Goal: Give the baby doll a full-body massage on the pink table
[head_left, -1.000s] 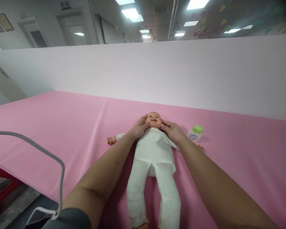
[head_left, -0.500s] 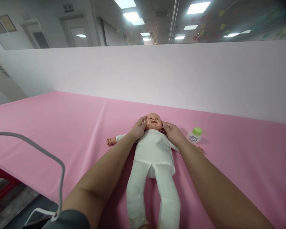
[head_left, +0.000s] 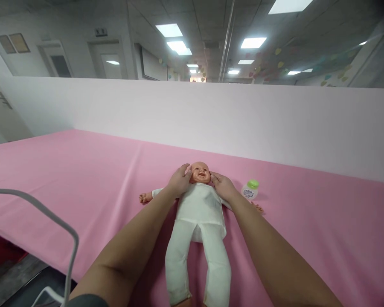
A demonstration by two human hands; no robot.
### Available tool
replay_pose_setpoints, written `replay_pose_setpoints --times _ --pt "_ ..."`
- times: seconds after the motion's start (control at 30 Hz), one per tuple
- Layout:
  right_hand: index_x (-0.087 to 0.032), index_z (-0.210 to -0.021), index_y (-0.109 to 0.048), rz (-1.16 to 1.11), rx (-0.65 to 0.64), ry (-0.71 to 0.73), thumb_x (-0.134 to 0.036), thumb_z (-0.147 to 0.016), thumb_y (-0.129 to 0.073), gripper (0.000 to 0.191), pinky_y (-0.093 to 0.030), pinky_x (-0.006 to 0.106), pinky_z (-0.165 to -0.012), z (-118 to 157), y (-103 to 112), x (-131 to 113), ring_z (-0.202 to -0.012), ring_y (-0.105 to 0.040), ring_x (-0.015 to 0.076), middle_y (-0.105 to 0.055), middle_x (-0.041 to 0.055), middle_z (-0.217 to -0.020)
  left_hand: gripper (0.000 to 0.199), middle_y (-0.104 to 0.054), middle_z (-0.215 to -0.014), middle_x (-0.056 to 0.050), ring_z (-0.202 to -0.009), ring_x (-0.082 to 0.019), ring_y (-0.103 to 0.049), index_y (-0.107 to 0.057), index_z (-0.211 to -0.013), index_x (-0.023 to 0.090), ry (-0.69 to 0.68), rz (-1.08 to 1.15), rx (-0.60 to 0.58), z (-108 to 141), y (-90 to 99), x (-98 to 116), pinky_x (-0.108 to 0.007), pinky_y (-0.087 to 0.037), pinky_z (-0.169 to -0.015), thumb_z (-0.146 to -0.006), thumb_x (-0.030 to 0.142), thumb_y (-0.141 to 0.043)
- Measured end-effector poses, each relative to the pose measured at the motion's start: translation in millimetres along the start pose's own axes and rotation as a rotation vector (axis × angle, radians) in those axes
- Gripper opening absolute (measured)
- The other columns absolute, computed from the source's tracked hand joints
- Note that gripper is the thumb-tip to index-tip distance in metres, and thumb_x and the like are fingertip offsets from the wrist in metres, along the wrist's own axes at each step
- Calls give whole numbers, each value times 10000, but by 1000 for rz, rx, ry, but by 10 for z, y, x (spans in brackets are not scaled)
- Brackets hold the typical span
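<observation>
A baby doll [head_left: 201, 207] in white top and trousers lies on its back, legs toward me and arms spread out. My left hand [head_left: 180, 180] is at the left side of its head [head_left: 200, 170], fingers stretched and slightly apart. On the other side, my right hand [head_left: 222, 185] has its fingertips at the doll's cheek, fingers extended rather than wrapped round anything. Whether the left fingertips touch the head I cannot tell. A small clear bottle with a green cap [head_left: 250, 190] stands to the right of my right hand, near the doll's outstretched hand [head_left: 257, 207].
A pink sheet [head_left: 92, 170] covers the wide surface under the doll. Behind it runs a low white wall [head_left: 192, 115] with glass above. A grey cable [head_left: 51, 211] loops at the lower left, near my left arm. A door handle [head_left: 1, 100] shows at far left.
My left fingers have shifted a little along and away from the doll's head. My right fingers stay by its cheek. The camera view has tilted up slightly; doll and bottle stay put.
</observation>
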State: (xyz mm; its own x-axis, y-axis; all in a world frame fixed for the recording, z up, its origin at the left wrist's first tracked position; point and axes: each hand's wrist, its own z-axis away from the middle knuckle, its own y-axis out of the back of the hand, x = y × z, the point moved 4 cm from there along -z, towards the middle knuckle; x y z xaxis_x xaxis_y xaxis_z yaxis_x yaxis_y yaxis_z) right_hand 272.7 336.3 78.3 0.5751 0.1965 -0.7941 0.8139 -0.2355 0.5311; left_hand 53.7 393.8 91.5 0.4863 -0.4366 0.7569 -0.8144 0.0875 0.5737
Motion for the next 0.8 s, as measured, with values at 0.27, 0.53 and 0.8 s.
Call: replay_pose_setpoints --times 0.27,0.53,0.8 --pt "-314 -1266 -746 151 60 -5 -479 -953 -588 387 -468 434 -1121 29 309 -202 -1264 -651 278 -726 29 -1338 525 -589 -1484 -156 -1218 -311 -646 -558 -1454 216 55 -75 9 229 337 -161 -454 -456 -1091 -989 451 -499" --pt "-272 -1214 -749 293 352 -152 -532 -964 -491 443 -560 449 -929 423 1167 -53 -1029 -715 292 -782 66 -1148 329 -748 -1217 -56 -1130 -302 -677 -714 -1175 271 153 -79 160 627 846 -88 -420 -534 -945 -974 448 -523" --pt "-226 -1409 -652 389 301 -165 -372 -964 -491 495 -496 495 -1079 672 1353 295 -1283 -629 329 -675 109 -1407 287 -754 -1131 -94 -1021 -249 -707 -759 -1063 203 -134 545 -450 505 -411 1462 -411 -551 -973 -994 393 -554"
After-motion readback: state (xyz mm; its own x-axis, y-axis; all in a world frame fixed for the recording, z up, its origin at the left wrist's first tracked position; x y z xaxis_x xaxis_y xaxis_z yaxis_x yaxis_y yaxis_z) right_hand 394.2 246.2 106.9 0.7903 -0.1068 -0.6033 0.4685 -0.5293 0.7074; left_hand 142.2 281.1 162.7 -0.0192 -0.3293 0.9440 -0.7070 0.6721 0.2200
